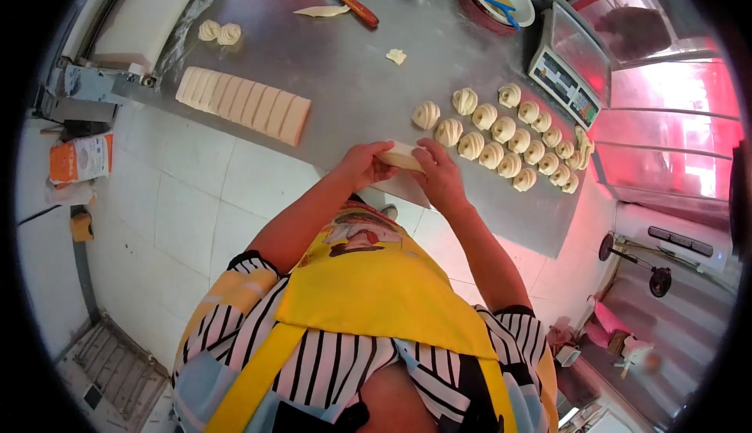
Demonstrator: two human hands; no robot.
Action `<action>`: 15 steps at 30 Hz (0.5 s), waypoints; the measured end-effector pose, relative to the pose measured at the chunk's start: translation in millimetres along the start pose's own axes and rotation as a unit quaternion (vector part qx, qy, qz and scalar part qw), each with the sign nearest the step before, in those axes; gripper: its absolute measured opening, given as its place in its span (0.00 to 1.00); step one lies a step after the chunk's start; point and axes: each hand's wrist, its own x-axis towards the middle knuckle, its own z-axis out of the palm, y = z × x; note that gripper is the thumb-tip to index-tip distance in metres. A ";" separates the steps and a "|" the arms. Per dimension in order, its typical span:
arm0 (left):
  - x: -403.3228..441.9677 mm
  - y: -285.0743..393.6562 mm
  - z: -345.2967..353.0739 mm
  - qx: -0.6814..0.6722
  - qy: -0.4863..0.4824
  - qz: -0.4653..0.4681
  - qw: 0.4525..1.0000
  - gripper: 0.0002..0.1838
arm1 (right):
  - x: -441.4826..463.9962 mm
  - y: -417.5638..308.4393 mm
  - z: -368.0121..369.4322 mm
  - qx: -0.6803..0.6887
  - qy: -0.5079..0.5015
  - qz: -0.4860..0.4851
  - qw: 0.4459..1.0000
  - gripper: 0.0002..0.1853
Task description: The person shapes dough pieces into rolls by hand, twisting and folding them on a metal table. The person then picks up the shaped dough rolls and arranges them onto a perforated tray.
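Strip (403, 157) held between both hands near the table's (352, 81) edge
Left hand (366, 164) and right hand (442, 176), fingers curled closed, grip its ends; an uneven pull could tear it, a loose pinch drop it. Beyond the hands, flour-smeared steel; left of the left, cut dough (241, 104); just right of the right, rolls (510, 167), then scale (562, 90) and pink-lit panes (666, 131).

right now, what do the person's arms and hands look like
The bare left hand and bare right hand wear no gloves; no watch or bracelet shows. The short left sleeve has black-and-white stripes, a yellow-orange patch and black edging; the short striped right sleeve is black-edged too.
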 end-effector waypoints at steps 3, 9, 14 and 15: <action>2.7 -0.6 -1.0 0.233 0.013 0.096 0.968 0.15 | 6.8 11.4 -0.1 0.056 -0.137 0.218 0.965 0.24; 3.0 -1.5 4.5 0.557 0.086 0.433 0.703 0.13 | -7.2 -3.7 2.6 0.628 -0.108 0.402 0.658 0.22; 3.0 11.5 3.2 0.433 0.044 0.156 0.887 0.11 | -11.2 -13.0 -7.8 0.277 -0.102 0.148 0.944 0.20; 3.7 11.3 5.1 0.446 0.033 0.136 0.884 0.11 | -9.7 -11.5 -6.5 0.251 -0.101 0.145 0.952 0.19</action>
